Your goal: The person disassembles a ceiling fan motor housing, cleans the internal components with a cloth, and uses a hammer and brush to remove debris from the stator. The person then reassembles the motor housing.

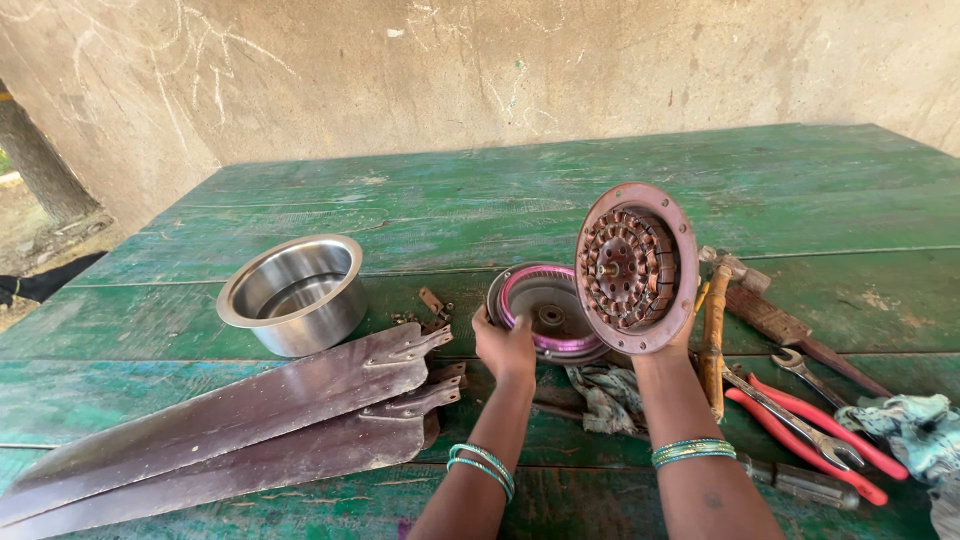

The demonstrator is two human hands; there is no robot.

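My right hand [668,347] holds a round rust-brown fan motor half [637,268] upright, its copper windings facing me. My left hand [503,347] grips the near rim of the other motor cover [551,312], a round grey shell with a pink ring inside, tilted up on the green wooden table [420,210]. Both wrists wear green bangles. The two motor halves sit side by side, almost touching.
Three brown fan blades [250,420] lie at the front left. A steel bowl [293,293] stands behind them. On the right lie a hammer [770,310], a wooden-handled tool [714,335], wrenches [790,410], red-handled pliers [810,435] and rags [910,425]. Small brackets [432,305] lie mid-table.
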